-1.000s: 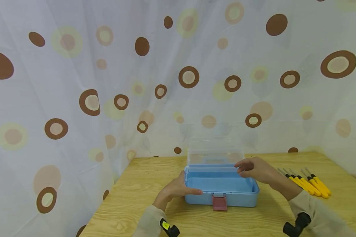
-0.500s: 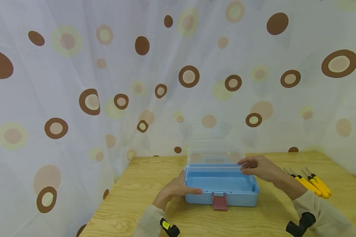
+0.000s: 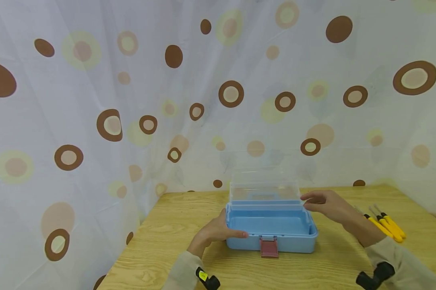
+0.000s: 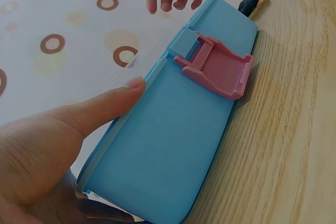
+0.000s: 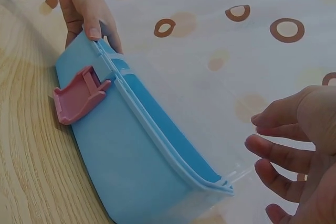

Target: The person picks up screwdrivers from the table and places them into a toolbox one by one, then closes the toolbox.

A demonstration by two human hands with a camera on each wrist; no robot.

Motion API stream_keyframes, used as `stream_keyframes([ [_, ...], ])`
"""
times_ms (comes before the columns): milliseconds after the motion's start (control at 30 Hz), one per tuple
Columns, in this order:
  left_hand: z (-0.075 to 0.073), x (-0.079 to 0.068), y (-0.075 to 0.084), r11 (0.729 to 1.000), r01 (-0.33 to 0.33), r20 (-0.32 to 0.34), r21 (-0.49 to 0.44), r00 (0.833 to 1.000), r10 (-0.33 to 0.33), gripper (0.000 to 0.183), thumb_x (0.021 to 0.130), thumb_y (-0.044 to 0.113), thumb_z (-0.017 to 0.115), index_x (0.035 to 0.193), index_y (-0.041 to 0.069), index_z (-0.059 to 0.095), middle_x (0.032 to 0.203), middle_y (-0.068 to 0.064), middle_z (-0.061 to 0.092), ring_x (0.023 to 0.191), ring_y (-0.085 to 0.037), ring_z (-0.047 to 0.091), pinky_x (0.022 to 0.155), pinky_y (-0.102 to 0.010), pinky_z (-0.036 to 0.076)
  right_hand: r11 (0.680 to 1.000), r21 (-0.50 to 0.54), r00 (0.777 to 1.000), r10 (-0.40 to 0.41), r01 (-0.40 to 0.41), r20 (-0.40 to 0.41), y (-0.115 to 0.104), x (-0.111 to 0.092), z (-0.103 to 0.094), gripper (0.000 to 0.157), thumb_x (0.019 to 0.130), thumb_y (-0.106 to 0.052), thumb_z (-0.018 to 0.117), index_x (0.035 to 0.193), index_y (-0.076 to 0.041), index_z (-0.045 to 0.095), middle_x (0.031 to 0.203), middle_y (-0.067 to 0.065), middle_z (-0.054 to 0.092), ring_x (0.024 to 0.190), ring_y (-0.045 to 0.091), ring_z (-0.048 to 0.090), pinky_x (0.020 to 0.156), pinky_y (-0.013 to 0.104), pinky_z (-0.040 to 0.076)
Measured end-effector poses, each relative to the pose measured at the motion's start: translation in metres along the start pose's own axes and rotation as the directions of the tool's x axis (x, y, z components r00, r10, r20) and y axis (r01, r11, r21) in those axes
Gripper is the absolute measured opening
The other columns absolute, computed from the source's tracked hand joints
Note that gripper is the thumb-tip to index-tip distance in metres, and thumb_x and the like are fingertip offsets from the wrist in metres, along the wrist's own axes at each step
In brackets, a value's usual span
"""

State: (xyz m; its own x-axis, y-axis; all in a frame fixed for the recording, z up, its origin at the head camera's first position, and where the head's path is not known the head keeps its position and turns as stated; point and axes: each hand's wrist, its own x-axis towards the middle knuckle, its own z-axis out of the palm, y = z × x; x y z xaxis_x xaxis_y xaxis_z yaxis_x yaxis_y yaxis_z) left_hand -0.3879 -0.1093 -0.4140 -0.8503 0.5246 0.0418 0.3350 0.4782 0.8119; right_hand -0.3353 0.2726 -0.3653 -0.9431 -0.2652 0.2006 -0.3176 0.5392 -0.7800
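Note:
A light blue plastic toolbox (image 3: 272, 243) stands on the table with its clear lid (image 3: 265, 190) tipped back and its inside bare. Its pink latch (image 3: 269, 248) hangs down at the front. My left hand (image 3: 218, 229) grips the left end of the box, thumb along the front rim and fingers round the side. My right hand (image 3: 328, 204) hovers above the back right corner, near the lid's edge. In the right wrist view, the fingers (image 5: 283, 156) of that hand are loosely bent and hold nothing.
Several screwdrivers (image 3: 391, 227) with yellow and black handles lie on the wooden table (image 3: 189, 209) to the right, partly hidden behind my right forearm. A white curtain (image 3: 149, 100) with brown spots hangs behind and beside the table.
My right hand has moved to the right, from over the toolbox's inside to its back right corner. My left hand and the toolbox have stayed put.

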Motion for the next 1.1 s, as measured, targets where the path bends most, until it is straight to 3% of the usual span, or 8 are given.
stream_keyframes([
  [400,0.0,0.002,0.0,1.0,-0.029,0.007,-0.007,1.0,0.029,0.121,0.082,0.043,0.087,0.167,0.012,0.007,0.163,-0.009,0.029,0.141,-0.031,0.04,0.109,-0.058,0.037,0.995,-0.04,0.994,0.084,-0.087,-0.07,0.021,-0.013,-0.018,0.05,0.106,-0.033,0.063,0.14,0.003,0.059,0.129,0.024,0.063,0.122,0.05,0.053,0.092,0.063,0.045],
  [633,0.0,0.002,-0.001,1.0,-0.026,0.005,-0.011,1.0,0.026,0.122,0.081,0.042,0.088,0.167,0.013,0.006,0.164,-0.009,0.029,0.142,-0.031,0.039,0.109,-0.058,0.036,0.991,-0.038,0.99,0.124,-0.127,-0.073,0.027,-0.017,-0.025,0.054,0.107,-0.034,0.061,0.141,0.006,0.055,0.13,0.027,0.062,0.122,0.05,0.052,0.086,0.052,0.048],
  [900,0.0,0.0,-0.001,1.0,0.013,-0.007,0.011,1.0,-0.013,0.122,0.081,0.046,0.087,0.167,0.012,0.007,0.164,-0.013,0.029,0.142,-0.035,0.039,0.109,-0.06,0.036,0.989,-0.039,0.987,0.142,-0.145,-0.08,0.035,-0.02,-0.03,0.055,0.107,-0.035,0.06,0.142,0.007,0.054,0.131,0.028,0.061,0.122,0.049,0.053,0.091,0.058,0.048],
  [1100,0.0,0.0,0.001,1.0,0.003,-0.003,-0.003,1.0,-0.003,0.121,0.081,0.045,0.087,0.166,0.012,0.008,0.162,-0.012,0.032,0.14,-0.034,0.042,0.108,-0.059,0.037,0.986,-0.067,0.985,0.147,-0.154,-0.092,0.042,-0.023,-0.034,0.054,0.108,-0.034,0.058,0.142,0.008,0.054,0.131,0.029,0.061,0.119,0.048,0.055,0.089,0.058,0.049],
])
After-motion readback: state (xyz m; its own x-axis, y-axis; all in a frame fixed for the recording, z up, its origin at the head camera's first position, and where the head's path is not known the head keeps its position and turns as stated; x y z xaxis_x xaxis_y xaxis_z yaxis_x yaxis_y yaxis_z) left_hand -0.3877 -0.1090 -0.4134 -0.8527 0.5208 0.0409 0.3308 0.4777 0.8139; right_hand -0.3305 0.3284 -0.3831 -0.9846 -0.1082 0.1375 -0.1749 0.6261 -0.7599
